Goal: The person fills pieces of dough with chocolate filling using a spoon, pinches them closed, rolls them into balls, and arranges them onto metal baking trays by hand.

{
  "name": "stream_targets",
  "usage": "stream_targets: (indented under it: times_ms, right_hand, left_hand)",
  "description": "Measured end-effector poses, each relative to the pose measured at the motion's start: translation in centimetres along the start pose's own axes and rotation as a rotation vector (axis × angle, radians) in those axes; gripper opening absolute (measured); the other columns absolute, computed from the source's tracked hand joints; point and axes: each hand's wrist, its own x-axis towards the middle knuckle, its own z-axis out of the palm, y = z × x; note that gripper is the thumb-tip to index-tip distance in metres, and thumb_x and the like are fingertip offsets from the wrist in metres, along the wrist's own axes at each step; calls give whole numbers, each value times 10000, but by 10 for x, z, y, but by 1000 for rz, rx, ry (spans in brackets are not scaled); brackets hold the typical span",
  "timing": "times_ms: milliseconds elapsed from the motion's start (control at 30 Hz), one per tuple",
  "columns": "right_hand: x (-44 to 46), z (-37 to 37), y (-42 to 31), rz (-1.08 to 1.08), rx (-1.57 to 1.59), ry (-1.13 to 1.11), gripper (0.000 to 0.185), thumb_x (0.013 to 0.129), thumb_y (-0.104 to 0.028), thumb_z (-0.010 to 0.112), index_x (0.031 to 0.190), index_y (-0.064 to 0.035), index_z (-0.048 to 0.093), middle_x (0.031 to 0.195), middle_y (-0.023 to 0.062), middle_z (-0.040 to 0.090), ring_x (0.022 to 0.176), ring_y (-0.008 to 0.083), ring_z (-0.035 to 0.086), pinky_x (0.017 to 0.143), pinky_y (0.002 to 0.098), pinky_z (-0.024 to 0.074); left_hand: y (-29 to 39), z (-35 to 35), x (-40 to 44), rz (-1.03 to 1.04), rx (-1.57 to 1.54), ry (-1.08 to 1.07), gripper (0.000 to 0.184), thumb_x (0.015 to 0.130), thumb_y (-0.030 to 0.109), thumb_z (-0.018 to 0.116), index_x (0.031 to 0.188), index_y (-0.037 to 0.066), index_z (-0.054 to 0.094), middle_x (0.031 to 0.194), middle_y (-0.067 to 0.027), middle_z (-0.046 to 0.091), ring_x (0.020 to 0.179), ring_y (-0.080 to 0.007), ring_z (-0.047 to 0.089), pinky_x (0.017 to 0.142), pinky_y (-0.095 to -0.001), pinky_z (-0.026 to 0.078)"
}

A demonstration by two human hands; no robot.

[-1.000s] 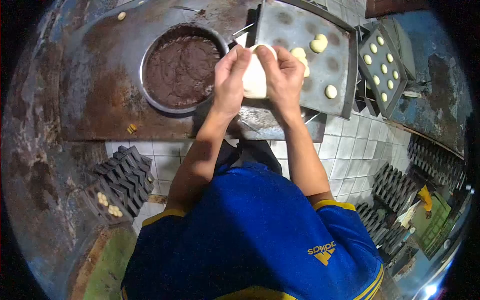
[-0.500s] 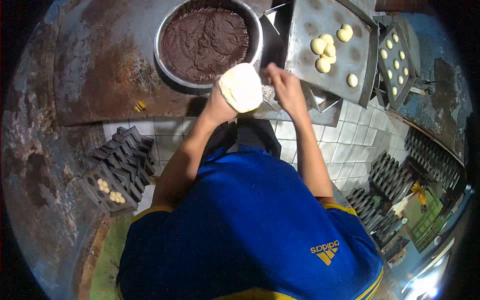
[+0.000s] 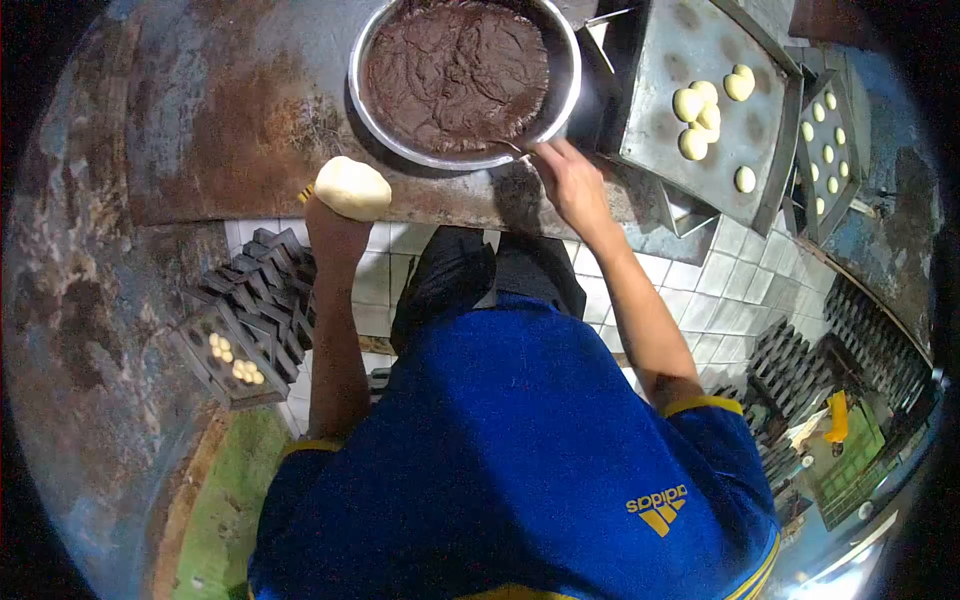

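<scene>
My left hand (image 3: 338,238) is closed around a lump of pale dough (image 3: 354,189), which bulges from the top of the fist near the table's front edge. My right hand (image 3: 580,196) grips a thin utensil (image 3: 513,147) at the near right rim of a large metal bowl (image 3: 565,75). Its tip reaches toward the dark brown paste (image 3: 450,75) filling the bowl; its exact kind cannot be made out.
A metal tray (image 3: 650,112) with several dough balls (image 3: 708,118) stands right of the bowl. Another tray of dough balls (image 3: 829,153) lies beyond it. At the lower left, a tray (image 3: 232,385) with small balls tops stacked dark trays (image 3: 262,275). The worn table (image 3: 215,130) extends left.
My left hand has moved left with the dough, away from the bowl. The utensil in my right hand is now at the bowl's rim. The whole view has shifted slightly.
</scene>
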Motion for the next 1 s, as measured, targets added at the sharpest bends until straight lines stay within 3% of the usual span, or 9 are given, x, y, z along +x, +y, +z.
stream_targets:
  times_ms: [100, 200, 400, 500, 600, 633, 767, 867, 1000]
  right_hand:
    - [46, 11, -4, -97, -220, -90, 367, 931, -80, 588, 1279, -156, 679, 1171, 136, 632, 1058, 344, 685, 830, 453, 611]
    - [73, 21, -4, -189, -388, -111, 345, 964, -103, 576, 1265, -170, 731, 1120, 100, 611, 1002, 301, 709, 831, 429, 618]
    - [77, 37, 7, -263, -422, -258, 296, 972, -154, 556, 1176, -186, 767, 1141, 96, 673, 1015, 291, 722, 837, 426, 625]
    - [84, 45, 10, -175, -422, -406, 280, 981, -220, 563, 1149, -148, 775, 1114, 125, 740, 1023, 298, 747, 843, 431, 623]
    - [101, 40, 11, -142, -505, -598, 378, 912, -137, 579, 1239, -153, 767, 1165, 210, 742, 1013, 339, 759, 916, 460, 613]
    - [106, 35, 11, -141, -505, -597, 378, 912, -137, 579, 1239, -153, 767, 1165, 210, 742, 1013, 339, 759, 916, 460, 613]
    - [119, 9, 21, -18, -182, -622, 391, 906, -107, 574, 1251, -34, 743, 1125, 230, 762, 1096, 362, 733, 1018, 472, 559]
    - [107, -19, -8, 104, 673, -773, 286, 991, -115, 614, 1214, -14, 763, 1131, 130, 747, 1107, 223, 673, 1004, 355, 510]
    - [83, -51, -83, -198, 553, -390, 269, 997, -84, 651, 1235, -82, 776, 1053, 121, 712, 1036, 250, 693, 904, 369, 554]
  left_hand:
    - [-14, 8, -1, 140, 107, -104, 411, 741, 93, 862, 1112, -20, 724, 1020, -186, 780, 993, -332, 771, 887, -432, 594]
    - [-21, 22, -13, -203, -110, 40, 434, 750, 19, 819, 1168, -22, 709, 1059, -172, 778, 1013, -307, 764, 911, -414, 583]
    - [-48, 16, -17, -332, -676, 52, 492, 742, -39, 792, 1221, -32, 677, 1100, -154, 765, 1033, -258, 747, 918, -387, 572]
    - [-41, 11, -20, -93, -185, 57, 470, 752, -35, 795, 1207, -40, 680, 1092, -158, 768, 1024, -250, 750, 915, -383, 574]
    - [-48, 14, -19, -231, -540, 79, 419, 778, -11, 796, 1184, -34, 692, 1058, -157, 773, 1002, -261, 755, 906, -384, 576]
    - [-43, 10, -22, -146, -363, 71, 399, 794, 9, 796, 1178, -28, 694, 1057, -158, 775, 996, -264, 759, 903, -381, 576]
    - [-20, 3, -11, -41, -240, -22, 352, 827, 59, 803, 1160, -15, 711, 1068, -162, 780, 997, -268, 767, 885, -380, 583]
    - [-16, 8, -1, 97, 1, -112, 341, 828, 101, 843, 1131, -9, 733, 1080, -172, 783, 990, -258, 772, 866, -375, 591]
    - [20, 12, 14, -3, -312, -155, 381, 789, 157, 903, 1099, 9, 738, 1028, -143, 787, 918, -246, 765, 849, -365, 591]
